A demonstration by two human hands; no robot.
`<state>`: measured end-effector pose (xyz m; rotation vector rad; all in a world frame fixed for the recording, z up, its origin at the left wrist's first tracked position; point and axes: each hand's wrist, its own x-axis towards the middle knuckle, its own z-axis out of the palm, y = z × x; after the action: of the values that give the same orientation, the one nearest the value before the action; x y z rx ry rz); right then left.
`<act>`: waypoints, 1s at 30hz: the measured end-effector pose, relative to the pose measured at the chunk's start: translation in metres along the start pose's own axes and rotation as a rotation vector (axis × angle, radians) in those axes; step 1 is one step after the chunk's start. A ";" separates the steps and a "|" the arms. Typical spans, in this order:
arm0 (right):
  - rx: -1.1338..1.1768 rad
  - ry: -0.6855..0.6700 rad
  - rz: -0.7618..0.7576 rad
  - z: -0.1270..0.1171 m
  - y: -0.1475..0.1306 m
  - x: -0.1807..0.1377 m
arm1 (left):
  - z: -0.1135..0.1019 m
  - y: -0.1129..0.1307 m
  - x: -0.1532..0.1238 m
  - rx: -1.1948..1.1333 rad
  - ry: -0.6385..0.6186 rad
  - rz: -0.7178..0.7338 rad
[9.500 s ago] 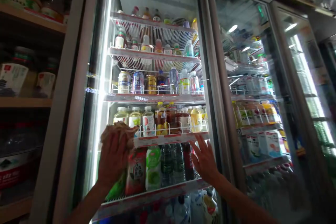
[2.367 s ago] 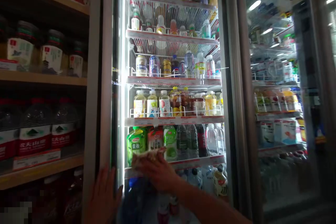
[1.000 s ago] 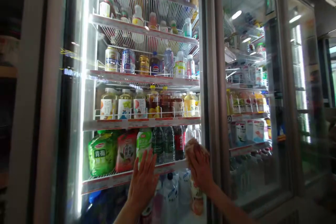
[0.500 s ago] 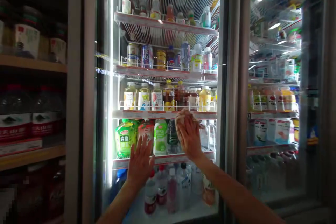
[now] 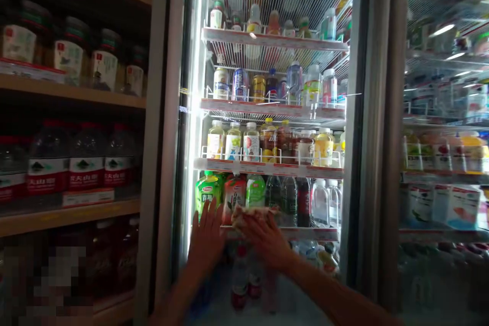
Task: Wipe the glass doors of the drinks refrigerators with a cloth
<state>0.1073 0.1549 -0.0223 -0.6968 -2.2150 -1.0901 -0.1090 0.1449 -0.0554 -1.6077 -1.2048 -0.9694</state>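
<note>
My left hand [image 5: 207, 237] rests flat against the glass door, its fingers stretched upward, in front of the lower left bottles. Under my right hand [image 5: 267, 241] is a crumpled light cloth [image 5: 272, 211], pressed on the glass, with its edge showing past my fingertips. Behind the glass by my left hand stands a green bottle [image 5: 207, 192]. A red-labelled bottle [image 5: 234, 194] and a green-and-white bottle [image 5: 255, 191] show just above the cloth. My forearms hide part of the bottom row of bottles.
The lit fridge has several wire shelves with drinks, such as a row of tea bottles [image 5: 251, 141]. A metal door frame [image 5: 386, 127] stands to the right, with another glass-fronted fridge beyond. At left, wooden shelves [image 5: 72, 215] hold jars [image 5: 105, 61] and large bottles [image 5: 87, 158].
My right hand has moved down and left with the cloth, nearer my left hand. The left hand stays against the glass. The view has turned left, showing more of the wooden shelves.
</note>
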 end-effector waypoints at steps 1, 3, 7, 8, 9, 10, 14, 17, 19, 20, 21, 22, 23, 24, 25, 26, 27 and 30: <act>0.007 0.007 0.013 -0.001 -0.001 0.006 | -0.001 -0.003 -0.001 0.006 0.007 -0.018; 0.000 0.060 0.168 -0.003 0.000 0.020 | -0.003 -0.009 -0.003 0.017 0.013 -0.039; 0.043 0.045 0.163 0.005 -0.015 0.029 | -0.006 -0.019 -0.014 0.026 -0.031 -0.037; 0.074 0.000 0.056 0.008 -0.022 0.027 | -0.008 -0.022 -0.018 0.028 -0.048 -0.043; 0.102 -0.041 -0.038 0.010 -0.028 0.027 | -0.009 -0.025 -0.022 0.034 -0.064 -0.052; 0.120 -0.063 -0.085 0.011 -0.033 0.028 | -0.011 -0.029 -0.027 0.044 -0.078 -0.066; 0.109 0.032 0.135 0.005 -0.036 0.065 | -0.019 -0.044 -0.039 0.089 -0.147 -0.150; 0.130 0.062 0.114 0.015 -0.048 0.084 | -0.024 -0.054 -0.048 0.090 -0.213 -0.204; 0.174 0.008 -0.098 0.028 -0.065 0.082 | -0.028 -0.058 -0.056 0.092 -0.248 -0.233; 0.194 -0.013 -0.191 0.034 -0.073 0.081 | -0.030 -0.060 -0.060 0.092 -0.262 -0.242; 0.207 -0.020 -0.244 0.038 -0.080 0.082 | -0.033 -0.062 -0.063 0.092 -0.269 -0.249; 0.212 -0.012 -0.240 0.039 -0.085 0.086 | -0.035 -0.064 -0.065 0.090 -0.271 -0.257; 0.208 0.008 -0.188 0.040 -0.088 0.092 | -0.036 -0.065 -0.067 0.086 -0.270 -0.262; 0.197 0.036 -0.108 0.039 -0.090 0.099 | -0.038 -0.066 -0.067 0.082 -0.266 -0.267; 0.185 0.060 -0.031 0.038 -0.091 0.105 | -0.040 -0.067 -0.066 0.077 -0.264 -0.274; 0.178 0.071 0.010 0.038 -0.092 0.108 | -0.042 -0.067 -0.065 0.074 -0.264 -0.281; 0.180 0.067 0.002 0.038 -0.092 0.107 | -0.043 -0.068 -0.063 0.070 -0.267 -0.287; 0.203 0.013 -0.216 0.041 -0.090 0.086 | -0.047 -0.066 -0.058 0.048 -0.285 -0.292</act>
<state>-0.0239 0.1582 -0.0317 -0.3697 -2.3889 -0.9483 -0.1902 0.0934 -0.0822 -1.5974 -1.6822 -0.8999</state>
